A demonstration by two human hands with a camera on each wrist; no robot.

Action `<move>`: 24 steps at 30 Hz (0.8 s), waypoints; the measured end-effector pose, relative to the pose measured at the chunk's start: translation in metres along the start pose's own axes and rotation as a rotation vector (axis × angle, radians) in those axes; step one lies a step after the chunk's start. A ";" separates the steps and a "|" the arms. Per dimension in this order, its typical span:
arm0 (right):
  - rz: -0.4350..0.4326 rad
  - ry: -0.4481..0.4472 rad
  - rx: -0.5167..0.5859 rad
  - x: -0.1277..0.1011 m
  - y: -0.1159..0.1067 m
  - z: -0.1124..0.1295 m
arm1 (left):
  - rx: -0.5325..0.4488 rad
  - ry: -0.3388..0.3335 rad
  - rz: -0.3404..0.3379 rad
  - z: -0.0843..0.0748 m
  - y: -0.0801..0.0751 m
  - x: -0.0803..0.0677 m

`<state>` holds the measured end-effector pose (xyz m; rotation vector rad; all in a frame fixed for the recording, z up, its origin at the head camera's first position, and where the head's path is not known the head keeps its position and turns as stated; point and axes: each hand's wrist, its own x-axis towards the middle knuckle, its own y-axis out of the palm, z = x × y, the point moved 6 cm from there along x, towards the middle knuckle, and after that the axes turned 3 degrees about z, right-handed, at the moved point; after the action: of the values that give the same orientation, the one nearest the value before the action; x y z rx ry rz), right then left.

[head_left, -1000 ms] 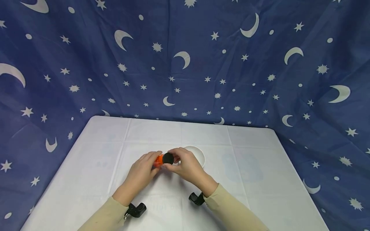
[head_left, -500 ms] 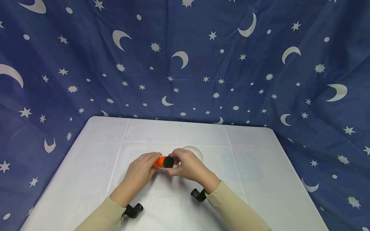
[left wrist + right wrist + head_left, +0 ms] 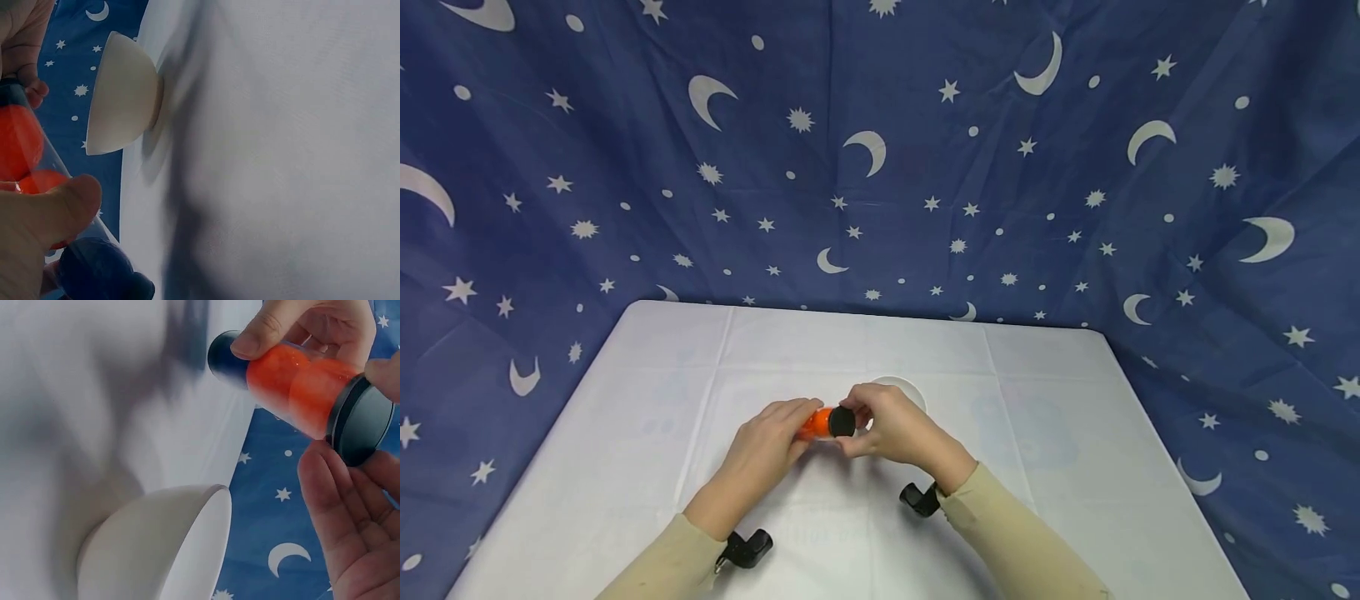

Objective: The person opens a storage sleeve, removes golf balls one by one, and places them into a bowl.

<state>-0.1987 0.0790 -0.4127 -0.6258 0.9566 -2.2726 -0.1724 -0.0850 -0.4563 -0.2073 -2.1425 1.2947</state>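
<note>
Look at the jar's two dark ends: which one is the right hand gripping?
The flat black lid, the end nearest the bowl. The right hand pinches its rim; the rounded dark blue end sits by the left hand, which holds the jar.

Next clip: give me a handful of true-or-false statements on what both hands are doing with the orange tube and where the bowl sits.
1. The left hand grips the clear tube of orange balls. True.
2. The right hand rests flat on the table. False: its fingers pinch the tube's black cap.
3. The white bowl stands on the table beyond the hands. True.
4. The black cap lies in the bowl. False: it sits at the tube's end.
5. The tube stands upright on the table. False: it is held roughly level above it.
</note>
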 end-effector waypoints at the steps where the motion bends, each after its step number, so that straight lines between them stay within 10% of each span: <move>1: 0.008 0.009 0.038 -0.001 0.000 0.000 | -0.011 -0.009 0.008 0.002 0.000 -0.001; 11: -0.090 0.083 0.327 -0.006 -0.012 -0.013 | -0.084 -0.063 0.014 0.014 -0.010 0.000; 24: -0.158 0.159 0.363 -0.016 -0.012 -0.034 | -0.101 -0.132 0.012 0.022 -0.010 -0.006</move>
<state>-0.2123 0.1123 -0.4285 -0.3771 0.5545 -2.5813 -0.1783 -0.1091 -0.4573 -0.1806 -2.3236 1.2382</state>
